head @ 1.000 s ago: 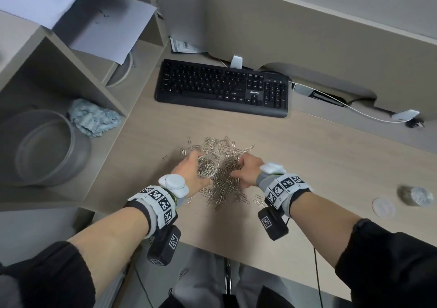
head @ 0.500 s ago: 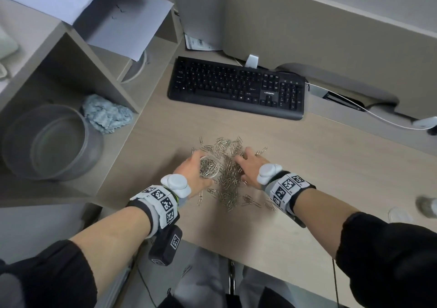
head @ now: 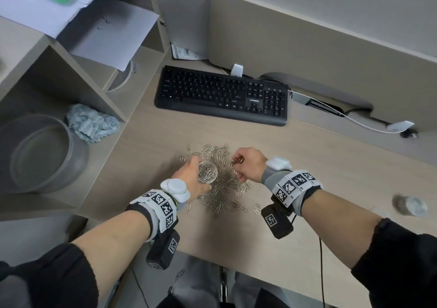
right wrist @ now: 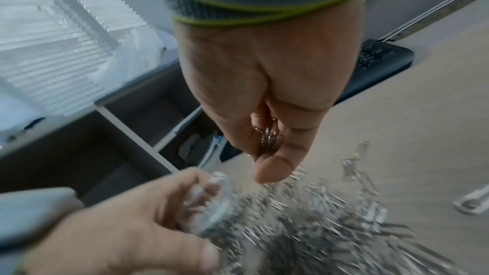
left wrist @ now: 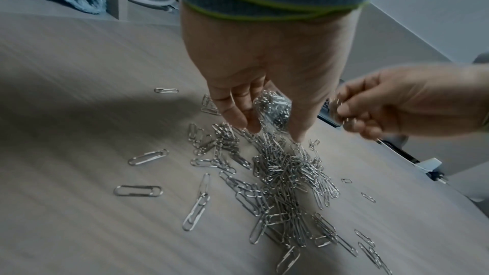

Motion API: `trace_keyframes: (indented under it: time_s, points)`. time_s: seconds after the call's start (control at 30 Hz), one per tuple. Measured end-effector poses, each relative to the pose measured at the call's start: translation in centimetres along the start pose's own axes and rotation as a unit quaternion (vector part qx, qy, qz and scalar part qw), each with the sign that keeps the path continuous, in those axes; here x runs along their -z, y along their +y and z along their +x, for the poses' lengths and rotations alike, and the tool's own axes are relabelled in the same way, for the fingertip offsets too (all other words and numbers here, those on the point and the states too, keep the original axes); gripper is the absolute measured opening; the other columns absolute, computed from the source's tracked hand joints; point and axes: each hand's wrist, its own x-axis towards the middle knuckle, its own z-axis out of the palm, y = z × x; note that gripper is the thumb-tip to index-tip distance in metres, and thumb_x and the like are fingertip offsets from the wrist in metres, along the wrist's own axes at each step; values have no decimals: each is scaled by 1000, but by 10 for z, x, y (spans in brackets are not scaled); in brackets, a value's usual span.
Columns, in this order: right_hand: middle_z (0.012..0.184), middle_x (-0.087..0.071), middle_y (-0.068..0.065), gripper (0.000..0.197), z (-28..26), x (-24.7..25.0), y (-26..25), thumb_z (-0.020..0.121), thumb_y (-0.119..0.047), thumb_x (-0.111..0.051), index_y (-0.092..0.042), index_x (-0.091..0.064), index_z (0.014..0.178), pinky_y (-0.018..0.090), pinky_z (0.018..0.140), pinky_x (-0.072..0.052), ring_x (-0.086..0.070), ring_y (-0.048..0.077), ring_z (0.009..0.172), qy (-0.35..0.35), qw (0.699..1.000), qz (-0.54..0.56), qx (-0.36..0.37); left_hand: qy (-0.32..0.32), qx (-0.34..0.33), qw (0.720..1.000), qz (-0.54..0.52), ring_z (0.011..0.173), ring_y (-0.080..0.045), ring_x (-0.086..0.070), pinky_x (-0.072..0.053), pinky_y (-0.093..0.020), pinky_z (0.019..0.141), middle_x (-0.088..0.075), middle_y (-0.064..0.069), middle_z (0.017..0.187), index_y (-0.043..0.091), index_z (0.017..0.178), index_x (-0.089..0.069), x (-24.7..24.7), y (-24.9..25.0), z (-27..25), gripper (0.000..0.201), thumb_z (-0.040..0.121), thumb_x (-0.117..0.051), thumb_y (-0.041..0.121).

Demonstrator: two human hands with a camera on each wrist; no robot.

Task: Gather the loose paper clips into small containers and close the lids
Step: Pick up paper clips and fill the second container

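A heap of silver paper clips (head: 224, 189) (left wrist: 285, 177) lies on the wooden desk (head: 331, 166). My left hand (head: 189, 177) (left wrist: 264, 83) holds a small clear round container (head: 207, 172) (left wrist: 272, 106) (right wrist: 211, 200), open-topped and partly filled with clips, above the heap's left side. My right hand (head: 246, 166) (right wrist: 264, 112) is raised just right of the container and pinches a bunch of clips (head: 237, 160) (right wrist: 268, 136) between thumb and fingers. At the desk's right edge stand a second small container (head: 410, 205) and a round lid (head: 378, 210), both blurred.
A black keyboard (head: 222, 95) lies behind the heap. On the left a shelf unit holds a large clear tub (head: 40, 154), a blue cloth (head: 91, 123) and papers (head: 108, 33). A white cable (head: 354, 121) runs along the back right. The desk's front edge is near my wrists.
My right hand has lifted off the heap with a pinch of clips and come up beside the container. The left hand keeps holding the container in about the same place. The camera view shifted.
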Motion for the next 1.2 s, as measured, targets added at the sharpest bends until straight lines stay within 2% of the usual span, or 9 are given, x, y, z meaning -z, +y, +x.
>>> trace_keyframes:
  time_s: [0.1,0.23,0.37,0.43,0.6,0.7,0.87,1.0,1.2]
  points:
    - [70,-65,11,19,-11,10,-20,88,2,-60,-16,-56,85,35,50,-56,-66,21,49,2,998,43,36,-1,-5,1000,5,95,-26,-59,-48,-32,74,-58,-6,122,19,131,-38,-4,12,2,69,76,-78,33]
    - [61,-60,1,18,-21,10,-40,87,-4,-62,-21,-58,82,26,51,-47,-61,20,52,0,997,-9,72,9,-22,1000,-3,104,-29,-59,-48,-34,78,-56,-8,127,16,132,-37,-7,28,1,74,74,-78,36]
    - [94,-68,2,15,-28,6,-49,87,-13,-62,-14,-69,100,28,78,-48,-59,21,90,14,983,-135,128,20,-32,999,-14,84,-25,-57,-43,-32,67,-61,-7,113,13,126,-40,-4,34,-3,66,76,-77,33]
    - [101,-70,4,16,-31,6,-50,88,-14,-60,-15,-70,101,32,87,-49,-60,22,98,11,980,-140,144,27,-34,999,-17,82,-23,-57,-43,-32,65,-62,-6,110,13,124,-40,-4,32,-5,64,75,-77,33]
    - [87,-71,5,22,-34,6,-53,88,-7,-55,-13,-71,102,37,89,-53,-66,25,92,-9,985,-88,150,31,-20,999,-20,90,-26,-61,-51,-36,72,-62,-6,115,16,129,-38,-1,27,-9,69,75,-76,37]
    - [79,-70,6,23,-33,5,-55,88,-4,-53,-15,-72,93,41,79,-58,-70,28,81,-4,987,-50,153,35,-18,999,-19,94,-28,-61,-50,-35,73,-61,-7,119,17,130,-37,1,25,-11,70,75,-75,37]
    - [86,-72,2,23,-32,1,-59,89,-4,-55,-10,-74,99,32,82,-54,-66,19,80,-13,983,-46,179,46,-12,998,-32,88,-27,-61,-48,-33,69,-63,-7,115,17,129,-37,3,14,-15,68,75,-74,34]
    - [98,-73,1,25,-32,-7,-64,88,-3,-54,-13,-73,101,25,86,-49,-60,11,85,-38,975,-50,214,56,-15,998,-34,81,-28,-62,-53,-40,68,-63,-5,100,19,121,-38,3,11,-16,59,75,-72,33]
    - [105,-71,5,21,-15,-5,-48,92,-9,-56,-12,-68,108,31,89,-50,-64,21,97,17,984,-66,163,82,4,996,-22,96,-30,-62,-51,-37,80,-61,-3,118,21,127,-40,10,-5,-16,67,73,-75,40]
